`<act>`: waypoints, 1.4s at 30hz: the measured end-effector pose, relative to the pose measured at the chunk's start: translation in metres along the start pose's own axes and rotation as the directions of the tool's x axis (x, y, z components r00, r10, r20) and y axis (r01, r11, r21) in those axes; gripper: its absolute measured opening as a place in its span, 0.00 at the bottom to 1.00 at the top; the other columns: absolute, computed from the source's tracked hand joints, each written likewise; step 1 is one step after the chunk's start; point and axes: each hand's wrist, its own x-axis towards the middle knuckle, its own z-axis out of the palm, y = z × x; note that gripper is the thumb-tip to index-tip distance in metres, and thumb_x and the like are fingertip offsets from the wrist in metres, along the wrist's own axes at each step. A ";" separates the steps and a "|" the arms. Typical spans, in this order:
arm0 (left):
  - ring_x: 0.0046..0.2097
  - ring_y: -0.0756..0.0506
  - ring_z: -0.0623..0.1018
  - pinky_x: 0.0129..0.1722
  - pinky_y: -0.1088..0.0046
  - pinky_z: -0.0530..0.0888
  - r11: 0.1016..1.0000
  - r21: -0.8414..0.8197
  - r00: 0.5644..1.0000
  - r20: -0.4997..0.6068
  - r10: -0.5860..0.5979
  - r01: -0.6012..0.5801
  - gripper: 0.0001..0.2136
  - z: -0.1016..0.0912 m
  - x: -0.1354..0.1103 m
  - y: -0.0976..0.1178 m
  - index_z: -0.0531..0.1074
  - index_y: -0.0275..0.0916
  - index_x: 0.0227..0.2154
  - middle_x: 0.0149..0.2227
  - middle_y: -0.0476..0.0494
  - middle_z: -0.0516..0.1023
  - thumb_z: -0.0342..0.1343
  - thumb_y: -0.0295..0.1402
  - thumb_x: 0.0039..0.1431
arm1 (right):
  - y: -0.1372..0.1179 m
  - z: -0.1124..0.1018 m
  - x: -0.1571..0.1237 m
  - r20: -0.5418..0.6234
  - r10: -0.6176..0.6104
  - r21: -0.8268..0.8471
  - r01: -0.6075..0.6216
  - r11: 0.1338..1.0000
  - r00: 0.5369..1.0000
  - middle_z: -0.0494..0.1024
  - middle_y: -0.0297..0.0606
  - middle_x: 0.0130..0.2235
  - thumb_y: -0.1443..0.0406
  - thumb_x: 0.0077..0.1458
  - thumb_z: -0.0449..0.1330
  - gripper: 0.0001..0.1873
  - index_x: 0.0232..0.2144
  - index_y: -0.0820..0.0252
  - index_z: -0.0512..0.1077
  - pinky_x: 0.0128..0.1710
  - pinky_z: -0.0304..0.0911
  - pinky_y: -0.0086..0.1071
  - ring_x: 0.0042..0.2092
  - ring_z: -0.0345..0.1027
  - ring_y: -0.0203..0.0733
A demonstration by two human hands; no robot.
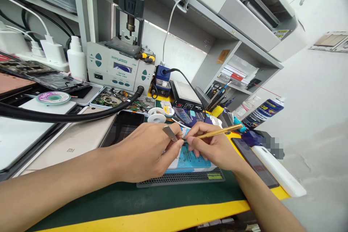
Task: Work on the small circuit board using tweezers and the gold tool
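Note:
My left hand (148, 152) is closed around metal tweezers (170, 133), whose flat end sticks up past the thumb. Pinched in my right hand (210, 145) is a slim gold pen-shaped tool (220, 131), slanting up to the right. Its working tip meets the left fingertips. Whatever small piece lies between the fingertips is too hidden to make out. Both hands are just above a blue and white printed block (191, 161), which lies on a dark perforated mat (179, 180).
Behind stands a hot air station (119, 67), its black hose (67, 116) crossing the left side. Phones and a gold tablet (73, 145) lie left. A tray of circuit boards (130, 101) and solder spool (157, 116) sit beyond. At right are a spray can (262, 112) and white phone (280, 172).

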 end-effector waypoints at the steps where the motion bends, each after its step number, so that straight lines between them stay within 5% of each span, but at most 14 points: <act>1: 0.29 0.46 0.71 0.27 0.68 0.63 1.000 -0.003 1.000 0.002 -0.004 0.004 0.11 0.000 0.000 0.000 0.68 0.39 0.37 0.31 0.47 0.72 0.43 0.35 0.71 | 0.000 0.000 0.000 -0.001 -0.001 0.000 0.001 1.000 1.000 0.75 0.34 0.25 0.64 0.61 0.62 0.07 0.32 0.62 0.72 0.16 0.57 0.21 0.22 0.64 0.31; 42: 0.29 0.45 0.71 0.27 0.69 0.65 0.996 -0.034 0.994 0.071 -0.079 0.081 0.12 -0.008 0.000 0.012 0.64 0.42 0.35 0.30 0.47 0.71 0.40 0.37 0.73 | 0.002 0.001 0.005 0.005 0.007 0.049 -0.007 0.999 1.000 0.72 0.30 0.25 0.67 0.57 0.61 0.04 0.30 0.60 0.70 0.21 0.61 0.25 0.21 0.63 0.32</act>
